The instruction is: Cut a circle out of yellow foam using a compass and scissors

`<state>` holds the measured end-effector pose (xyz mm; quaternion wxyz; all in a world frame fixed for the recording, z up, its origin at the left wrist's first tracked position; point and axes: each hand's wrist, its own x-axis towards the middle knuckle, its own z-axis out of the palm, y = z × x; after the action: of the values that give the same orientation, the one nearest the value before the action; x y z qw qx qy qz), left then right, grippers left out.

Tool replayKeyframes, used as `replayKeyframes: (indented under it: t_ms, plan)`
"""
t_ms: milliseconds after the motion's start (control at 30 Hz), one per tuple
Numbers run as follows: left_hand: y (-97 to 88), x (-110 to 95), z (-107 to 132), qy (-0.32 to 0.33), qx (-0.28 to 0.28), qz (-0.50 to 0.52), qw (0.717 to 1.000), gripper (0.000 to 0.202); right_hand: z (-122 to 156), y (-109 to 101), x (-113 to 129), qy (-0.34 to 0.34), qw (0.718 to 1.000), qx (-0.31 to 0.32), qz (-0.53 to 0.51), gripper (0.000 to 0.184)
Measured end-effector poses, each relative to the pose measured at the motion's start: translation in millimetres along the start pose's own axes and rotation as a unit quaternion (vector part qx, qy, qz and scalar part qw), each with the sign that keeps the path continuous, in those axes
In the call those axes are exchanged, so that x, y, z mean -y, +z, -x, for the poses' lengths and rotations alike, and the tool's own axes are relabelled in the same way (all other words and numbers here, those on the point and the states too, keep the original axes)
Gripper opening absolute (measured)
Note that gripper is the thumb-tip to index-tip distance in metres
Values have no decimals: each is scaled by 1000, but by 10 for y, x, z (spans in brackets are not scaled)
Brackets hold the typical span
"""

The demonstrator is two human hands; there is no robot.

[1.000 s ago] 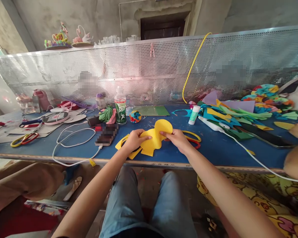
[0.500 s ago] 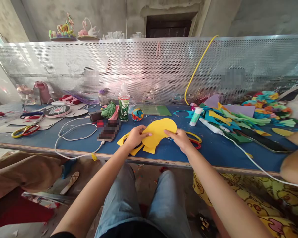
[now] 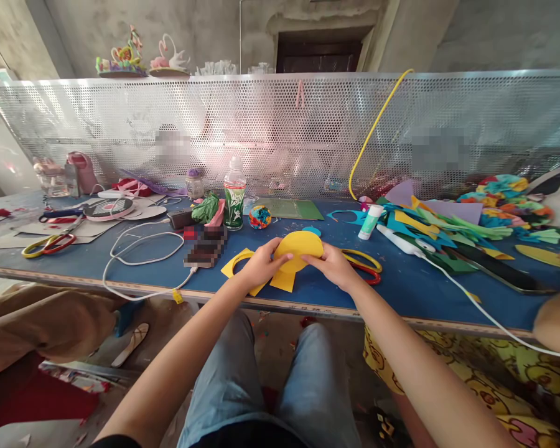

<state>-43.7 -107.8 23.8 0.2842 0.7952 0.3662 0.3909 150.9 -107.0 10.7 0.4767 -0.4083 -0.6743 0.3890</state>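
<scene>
A round yellow foam piece (image 3: 298,247) is held just above the blue table (image 3: 401,286) near its front edge. My left hand (image 3: 260,266) pinches its left edge, fingers closed on it. My right hand (image 3: 332,264) grips its right edge the same way. Yellow foam offcuts (image 3: 237,266) lie under and left of my hands. Yellow and red scissors (image 3: 364,263) lie just right of my right hand.
A drink bottle (image 3: 234,194), a multicoloured ball (image 3: 260,216), a glue stick (image 3: 370,221) and a blurred phone (image 3: 205,244) on a white cable (image 3: 140,249) lie behind. Coloured foam scraps (image 3: 438,221) pile at the right. A perforated metal screen (image 3: 280,130) backs the table. Another person's legs (image 3: 42,323) sit left.
The yellow piece has been turned and drawn in between my hands, so it looks smaller and rounder. Both hands have come closer together.
</scene>
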Motion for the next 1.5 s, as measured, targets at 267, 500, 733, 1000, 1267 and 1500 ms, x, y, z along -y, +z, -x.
replayKeyframes:
  t_ms: [267, 500, 733, 1000, 1267, 1500]
  plan:
    - [30, 50, -23, 8, 1, 2, 1000, 27, -1, -11, -21, -4, 1000, 1, 1, 47]
    - [38, 81, -41, -21, 19, -41, 999, 21, -8, -14, -44, -7, 997, 17, 77, 44]
    - [32, 92, -34, -26, 19, -54, 998, 18, -6, -12, -33, -14, 996, 10, 89, 42]
    - [54, 85, -48, -19, 11, -54, 998, 16, -49, 2, -123, -19, 998, -10, 54, 43]
    - [51, 73, -47, -19, 6, -58, 998, 17, -54, 15, -186, -20, 1000, 1, 19, 38]
    - [53, 48, -34, -19, 18, -55, 998, 19, -35, 25, -130, -14, 999, 14, 31, 32]
